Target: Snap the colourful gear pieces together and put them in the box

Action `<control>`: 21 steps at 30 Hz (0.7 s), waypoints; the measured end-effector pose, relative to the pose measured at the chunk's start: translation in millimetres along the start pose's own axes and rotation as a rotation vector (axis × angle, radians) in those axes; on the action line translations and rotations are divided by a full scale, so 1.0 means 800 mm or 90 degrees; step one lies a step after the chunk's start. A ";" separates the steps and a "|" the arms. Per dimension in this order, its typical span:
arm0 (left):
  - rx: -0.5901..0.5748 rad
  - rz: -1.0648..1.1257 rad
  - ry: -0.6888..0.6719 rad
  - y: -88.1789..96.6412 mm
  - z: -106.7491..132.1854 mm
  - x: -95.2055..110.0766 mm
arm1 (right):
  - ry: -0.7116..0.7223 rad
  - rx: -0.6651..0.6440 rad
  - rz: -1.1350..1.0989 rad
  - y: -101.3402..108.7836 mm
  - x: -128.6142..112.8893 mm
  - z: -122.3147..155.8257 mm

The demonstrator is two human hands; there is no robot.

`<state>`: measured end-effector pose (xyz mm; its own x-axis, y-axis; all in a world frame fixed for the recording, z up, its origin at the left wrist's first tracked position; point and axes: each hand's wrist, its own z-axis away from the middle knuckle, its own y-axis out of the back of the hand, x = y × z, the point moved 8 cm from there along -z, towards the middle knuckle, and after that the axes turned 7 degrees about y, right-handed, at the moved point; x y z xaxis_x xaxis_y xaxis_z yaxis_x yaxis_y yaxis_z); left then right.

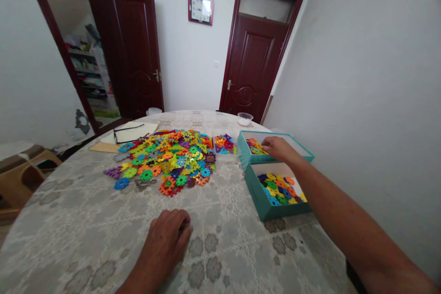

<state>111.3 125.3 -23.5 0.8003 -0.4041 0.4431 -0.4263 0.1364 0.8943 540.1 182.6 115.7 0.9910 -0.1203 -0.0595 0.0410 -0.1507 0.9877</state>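
My left hand (167,233) rests on the tablecloth in a loose fist, fingers curled under and nothing showing in it. In front of it spreads a large heap of colourful plastic interlocking pieces (179,161), many shaped like notched discs. My right hand (275,146) reaches over the far teal box (244,158), its fingers drawn together above the small pieces (254,145) inside. Whatever those fingers pinch, if anything, is too small to make out. Below my right forearm stands the near teal box (257,195), holding notched disc pieces (280,188); the forearm hides its right side.
A clear plastic tray (225,156) of small pieces sits between the heap and the boxes. Eyeglasses (129,134) lie on paper at the left. A clear bowl (245,118) stands near the table's far edge. A wooden chair (24,174) is at the left.
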 end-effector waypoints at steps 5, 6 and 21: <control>0.011 0.000 -0.003 0.001 0.000 0.000 | -0.059 -0.060 0.050 -0.040 0.004 -0.048; 0.011 0.001 -0.003 0.001 0.000 0.000 | -0.072 -0.071 0.056 -0.047 0.006 -0.053; 0.005 -0.001 -0.004 0.001 0.001 0.003 | -0.099 -0.153 0.028 -0.078 0.035 -0.066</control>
<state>112.5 124.2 -21.9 0.7979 -0.4104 0.4416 -0.4289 0.1283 0.8942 572.2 240.0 60.1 0.9619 -0.2728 -0.0195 0.0466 0.0931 0.9946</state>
